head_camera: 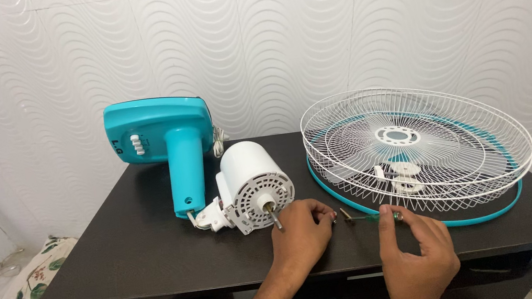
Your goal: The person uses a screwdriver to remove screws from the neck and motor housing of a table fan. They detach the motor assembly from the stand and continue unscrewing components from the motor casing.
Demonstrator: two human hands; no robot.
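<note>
A dark table [142, 257] stands against a white wave-textured wall. One green-handled screwdriver [367, 217] lies left-right between the hands: the right hand [413, 247] pinches its handle, while the left hand [299, 229] is curled at its tip, directly below the shaft of one white motor [253, 184]. To the right lie two stacked white wire guards [417, 142]; behind stands one turquoise base [163, 133].

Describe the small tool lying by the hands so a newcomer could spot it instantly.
Start at the dark table, where stacked white wire fan guards fill its right side. Just in front of their teal rim, between the left hand and right hand, lies a short screwdriver. It is the only thin green-handled thing there, far smaller than the white motor to its left.
</note>
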